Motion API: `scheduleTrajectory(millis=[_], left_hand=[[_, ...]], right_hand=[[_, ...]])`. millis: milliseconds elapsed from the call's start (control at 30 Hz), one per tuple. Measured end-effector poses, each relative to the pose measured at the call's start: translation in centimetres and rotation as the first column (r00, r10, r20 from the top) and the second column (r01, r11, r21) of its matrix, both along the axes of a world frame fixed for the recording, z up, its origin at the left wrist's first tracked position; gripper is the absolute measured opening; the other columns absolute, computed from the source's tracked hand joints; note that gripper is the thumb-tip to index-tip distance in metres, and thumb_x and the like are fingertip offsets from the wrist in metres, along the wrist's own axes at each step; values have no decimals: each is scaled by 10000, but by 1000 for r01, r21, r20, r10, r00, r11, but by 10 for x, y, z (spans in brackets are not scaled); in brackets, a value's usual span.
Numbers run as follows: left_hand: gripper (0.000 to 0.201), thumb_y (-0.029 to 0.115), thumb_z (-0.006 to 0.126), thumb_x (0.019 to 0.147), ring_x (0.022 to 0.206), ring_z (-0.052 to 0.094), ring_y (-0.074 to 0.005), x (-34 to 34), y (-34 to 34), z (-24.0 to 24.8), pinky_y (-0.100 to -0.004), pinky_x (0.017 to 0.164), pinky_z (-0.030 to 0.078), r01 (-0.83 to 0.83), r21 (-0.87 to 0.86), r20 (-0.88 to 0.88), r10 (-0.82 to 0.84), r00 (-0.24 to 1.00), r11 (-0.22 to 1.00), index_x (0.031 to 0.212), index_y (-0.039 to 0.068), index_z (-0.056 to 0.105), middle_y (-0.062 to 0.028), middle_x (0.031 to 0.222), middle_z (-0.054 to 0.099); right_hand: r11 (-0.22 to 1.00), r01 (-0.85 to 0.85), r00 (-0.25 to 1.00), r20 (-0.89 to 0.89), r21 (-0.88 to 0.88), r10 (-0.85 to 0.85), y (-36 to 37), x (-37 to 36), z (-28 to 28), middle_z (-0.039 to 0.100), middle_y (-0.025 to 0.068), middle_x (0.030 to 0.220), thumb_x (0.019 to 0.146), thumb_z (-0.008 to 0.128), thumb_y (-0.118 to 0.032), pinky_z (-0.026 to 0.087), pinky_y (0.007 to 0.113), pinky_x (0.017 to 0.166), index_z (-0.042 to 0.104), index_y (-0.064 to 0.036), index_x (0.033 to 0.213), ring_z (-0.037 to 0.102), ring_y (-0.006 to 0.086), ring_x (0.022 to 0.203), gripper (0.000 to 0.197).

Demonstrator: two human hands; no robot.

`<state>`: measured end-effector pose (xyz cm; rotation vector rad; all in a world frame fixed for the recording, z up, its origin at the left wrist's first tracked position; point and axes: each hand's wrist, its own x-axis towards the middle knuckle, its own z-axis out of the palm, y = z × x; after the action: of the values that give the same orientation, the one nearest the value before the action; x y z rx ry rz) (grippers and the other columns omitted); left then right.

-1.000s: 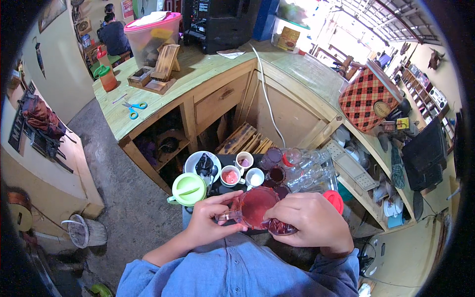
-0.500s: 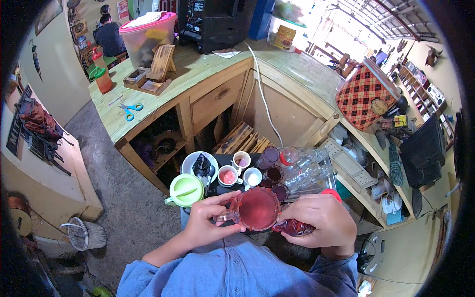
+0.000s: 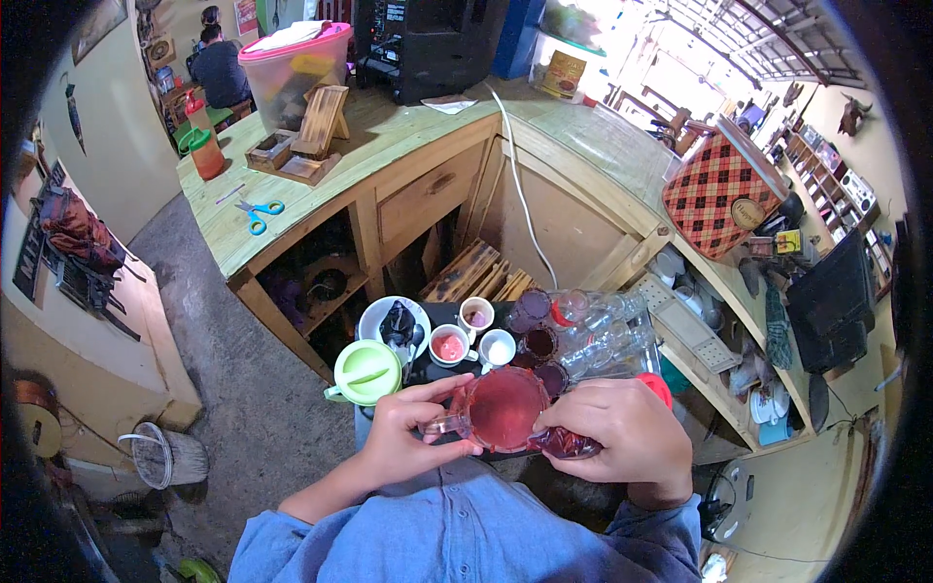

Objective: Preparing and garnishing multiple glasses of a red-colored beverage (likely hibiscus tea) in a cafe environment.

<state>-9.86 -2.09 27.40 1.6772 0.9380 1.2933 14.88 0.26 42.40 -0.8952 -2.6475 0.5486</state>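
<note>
A jug (image 3: pixel 508 408) is being held by the left hand (image 3: pixel 406 424), a pouch (image 3: pixel 567 444) by the right hand (image 3: pixel 622 428).
The jug is being gripped at its handle (image 3: pixel 444 425), which is pointing left. The pouch is being clasped at the jug's right rim, right hand nearer, its long axis running roughly left to right; whether pouch and rim are touching cannot be told.

I am holding a smooth glass mug (image 3: pixel 472 418) and a glossy, crinkled plastic pouch (image 3: pixel 566 443), wearing a matt cloth shirt (image 3: pixel 437 530) and facing a smooth plastic lidded pitcher (image 3: pixel 367 374).
</note>
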Motion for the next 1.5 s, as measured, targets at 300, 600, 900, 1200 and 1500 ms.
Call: scheduleTrajectory(millis=[300,600,900,1200,1500], left_hand=[[482,164,926,637,758,670,-123,-2,0,-1,-259,604,498,-1,-12,7,1,1000,1000,520,11,485,-227,1229,674],[496,166,924,641,805,696,-144,-2,0,4,-263,625,511,7,-7,-18,-7,1000,1000,514,14,470,-232,1229,672],[492,169,926,636,775,686,-135,-3,-2,7,-265,618,507,0,-16,-25,-1,1000,1000,519,11,475,-225,1221,678],[505,157,924,635,761,671,-121,0,-1,-3,-266,625,510,0,-18,-17,0,1000,1000,517,12,455,-225,1228,675],[496,162,922,660,861,701,-159,20,3,-43,-277,681,539,25,-79,-2,-25,1000,997,539,5,467,-212,1233,675]], right_hand=[[997,75,997,-27,26,-74,0,13,16,698,83,885,698,796,-165,553,380,707,687,-86,953,680,279,792,288],[998,63,998,10,11,-63,1,15,7,700,82,893,692,794,-160,553,381,708,691,-83,967,682,287,808,304],[1000,24,998,58,-11,-23,4,8,5,685,89,866,696,785,-170,543,401,716,673,-75,978,672,293,808,318],[993,75,997,-2,86,-75,6,3,3,699,80,857,695,805,-167,544,374,693,695,-85,943,679,284,778,284],[955,294,815,-516,-20,-262,-6,51,-30,714,93,799,646,862,-123,544,316,670,705,-43,887,708,227,725,299]])
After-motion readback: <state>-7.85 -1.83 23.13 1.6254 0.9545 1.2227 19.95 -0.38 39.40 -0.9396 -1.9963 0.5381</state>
